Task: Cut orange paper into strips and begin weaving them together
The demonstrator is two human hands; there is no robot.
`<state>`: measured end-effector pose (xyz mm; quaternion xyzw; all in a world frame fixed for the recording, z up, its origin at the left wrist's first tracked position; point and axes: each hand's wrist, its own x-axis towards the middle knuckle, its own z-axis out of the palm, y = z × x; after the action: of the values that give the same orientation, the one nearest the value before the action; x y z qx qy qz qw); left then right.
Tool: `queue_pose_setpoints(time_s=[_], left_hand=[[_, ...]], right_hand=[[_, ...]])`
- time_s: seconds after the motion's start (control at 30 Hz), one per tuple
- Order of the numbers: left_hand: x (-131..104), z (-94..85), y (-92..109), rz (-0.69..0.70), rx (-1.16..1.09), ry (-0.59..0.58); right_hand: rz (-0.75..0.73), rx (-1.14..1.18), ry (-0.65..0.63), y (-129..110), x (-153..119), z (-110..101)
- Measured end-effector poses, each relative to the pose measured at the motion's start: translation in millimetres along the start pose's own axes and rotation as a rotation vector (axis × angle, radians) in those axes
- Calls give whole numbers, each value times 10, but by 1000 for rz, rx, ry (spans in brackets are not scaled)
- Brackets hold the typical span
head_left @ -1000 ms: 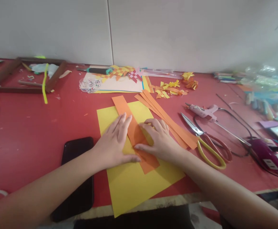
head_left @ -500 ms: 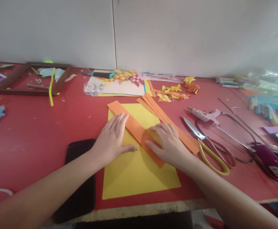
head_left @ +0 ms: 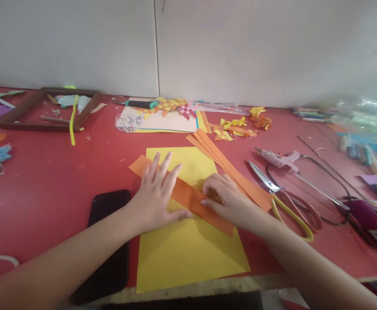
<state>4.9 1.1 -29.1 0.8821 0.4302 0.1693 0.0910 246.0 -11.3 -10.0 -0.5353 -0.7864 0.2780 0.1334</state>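
A yellow paper sheet (head_left: 188,258) lies on the red table close to its front edge. Across it, slanting down to the right, is an orange paper strip (head_left: 188,192) whose left end reaches past the sheet. My left hand (head_left: 157,193) rests on the strip with fingers spread. On the strip's right half, my right hand (head_left: 225,196) has its fingers curled and thumb drawn in, pinching at the paper; the exact contact is partly hidden. More orange strips (head_left: 236,172) lie fanned just beyond my right hand. Scissors (head_left: 275,189) with yellow and red handles lie right of them.
A black phone (head_left: 110,249) lies left of the sheet. To the right are a pink glue gun (head_left: 281,160) with its cord and a purple device (head_left: 371,221). Woven paper pieces (head_left: 172,105), paper scraps (head_left: 235,127) and a brown frame (head_left: 35,125) line the back.
The orange strip has turned to a flatter slant, and the yellow sheet has slid toward me. My left fingers have spread apart; my right fingers have curled in.
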Motion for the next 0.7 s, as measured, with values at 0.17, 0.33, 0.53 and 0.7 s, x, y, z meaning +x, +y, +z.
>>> queue_pose_setpoints(time_s=[0.17, 0.33, 0.53, 0.7], left_hand=[[-11, 10, 16, 11, 47, 40], [-6, -138, 95, 198, -92, 388], [119, -111, -26, -377, -789, 387], [293, -161, -179, -690, -1380, 357]], right_hand=[[2, 99, 119, 32, 74, 10], [103, 347, 320, 37, 91, 34], [89, 878, 185, -56, 69, -6], [85, 915, 17, -77, 60, 14]])
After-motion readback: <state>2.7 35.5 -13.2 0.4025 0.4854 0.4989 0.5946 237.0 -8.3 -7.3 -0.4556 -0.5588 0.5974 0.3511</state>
